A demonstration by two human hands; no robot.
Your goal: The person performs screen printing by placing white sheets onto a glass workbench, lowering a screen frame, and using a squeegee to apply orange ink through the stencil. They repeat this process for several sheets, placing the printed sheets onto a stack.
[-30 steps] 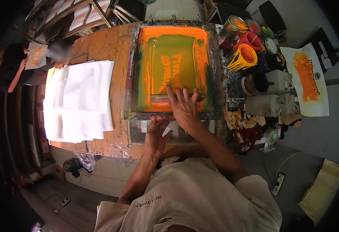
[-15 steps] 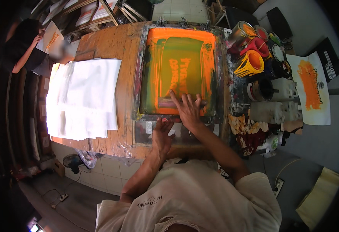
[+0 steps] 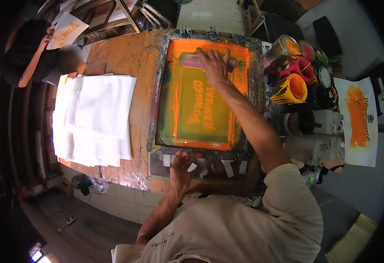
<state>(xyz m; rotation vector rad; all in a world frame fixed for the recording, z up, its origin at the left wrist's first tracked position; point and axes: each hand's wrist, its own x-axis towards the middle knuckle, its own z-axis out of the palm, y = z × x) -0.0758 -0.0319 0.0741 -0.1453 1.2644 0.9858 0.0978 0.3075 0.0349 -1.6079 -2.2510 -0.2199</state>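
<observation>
A screen-printing frame (image 3: 154, 127) with orange ink on its green mesh lies before me on the table, clamped at its far edge. Lettering shows orange through the mesh. My right hand (image 3: 215, 65) holds a squeegee (image 3: 193, 61) near the far end of the mesh, fingers spread over its top and the thumb side hidden. My left hand (image 3: 181, 168) is at the frame's near edge, fingertips gripping the rim. That edge looks slightly raised, with pale tape pieces (image 3: 228, 168) showing on the surface below it.
White paper sheets (image 3: 97, 116) are stacked on the wooden table (image 3: 141, 70) at left. Ink cans and an orange-yellow ink tub (image 3: 296, 87) crowd the right side, beside an orange-printed sheet (image 3: 369, 153). At far left another person (image 3: 23, 57) holds a printed sheet (image 3: 65, 33).
My right hand has pushed the squeegee from the near end of the mesh to the far end. My left fingers have closed on the frame's near edge, which now looks higher.
</observation>
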